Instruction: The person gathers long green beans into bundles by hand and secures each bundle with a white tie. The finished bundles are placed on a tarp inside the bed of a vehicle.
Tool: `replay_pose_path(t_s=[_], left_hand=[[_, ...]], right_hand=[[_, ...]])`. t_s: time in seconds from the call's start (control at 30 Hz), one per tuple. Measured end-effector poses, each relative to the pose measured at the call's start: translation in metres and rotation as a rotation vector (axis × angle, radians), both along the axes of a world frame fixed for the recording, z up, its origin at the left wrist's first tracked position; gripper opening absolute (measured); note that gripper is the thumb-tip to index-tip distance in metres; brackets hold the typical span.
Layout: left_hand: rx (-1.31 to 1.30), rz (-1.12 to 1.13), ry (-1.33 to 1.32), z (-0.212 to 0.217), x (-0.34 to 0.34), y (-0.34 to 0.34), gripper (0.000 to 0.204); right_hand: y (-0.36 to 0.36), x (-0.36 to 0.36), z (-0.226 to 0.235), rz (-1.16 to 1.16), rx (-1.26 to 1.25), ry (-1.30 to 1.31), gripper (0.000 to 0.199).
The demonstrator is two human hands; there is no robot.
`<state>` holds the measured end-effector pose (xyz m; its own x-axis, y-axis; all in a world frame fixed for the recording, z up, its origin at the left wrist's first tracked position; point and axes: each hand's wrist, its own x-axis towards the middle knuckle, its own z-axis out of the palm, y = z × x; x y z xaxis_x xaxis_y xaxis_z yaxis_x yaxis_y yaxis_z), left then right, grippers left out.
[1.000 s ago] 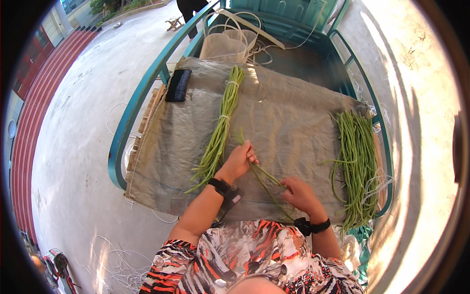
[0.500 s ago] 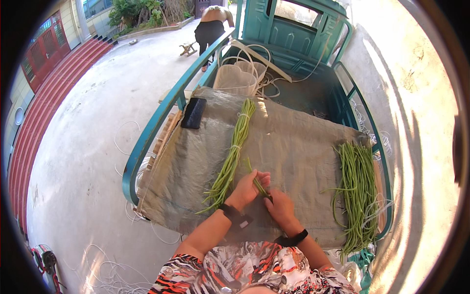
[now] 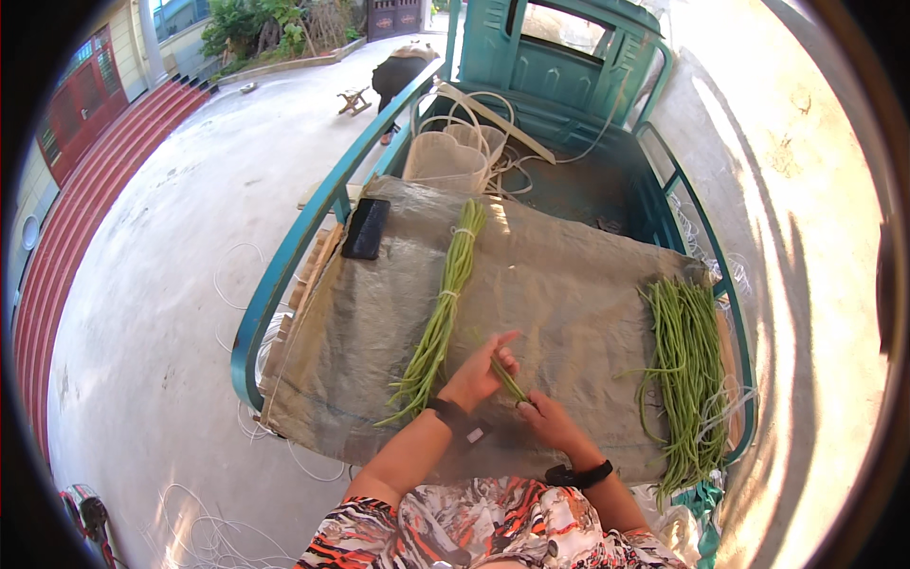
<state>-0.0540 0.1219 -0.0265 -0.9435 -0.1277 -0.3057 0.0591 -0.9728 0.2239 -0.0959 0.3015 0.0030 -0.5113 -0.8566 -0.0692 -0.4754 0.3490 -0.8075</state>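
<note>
Head view: a few long beans (image 3: 507,377) sit pinched between your two hands, low on the grey tarp (image 3: 569,284) just above your lap. Your left hand (image 3: 481,372) curls round their near ends, forefinger out; your right hand (image 3: 550,420) closes on them from below, likely to even the ends. A tied bundle (image 3: 441,313) lies just left; loose beans (image 3: 684,370) wait well apart, right. A black phone (image 3: 366,229) rests at the tarp's far-left corner.

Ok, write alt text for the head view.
Both hands, left hand and right hand, hold a few long green beans over a sackcloth-covered cart bed, between a tied bean bundle and a loose bean pile.
</note>
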Motion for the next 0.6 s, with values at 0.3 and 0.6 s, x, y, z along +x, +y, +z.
replay_pose_path(t_s=[0.3, 0.6], left_hand=[[-0.092, -0.043, 0.006, -0.021, 0.001, -0.010, 0.037], [-0.168, -0.017, 0.004, -0.022, -0.002, -0.008, 0.039]], right_hand=[[0.124, -0.050, 0.037, -0.254, 0.719, 0.281, 0.030], [0.124, -0.120, 0.026, -0.738, 0.363, 0.771, 0.023]])
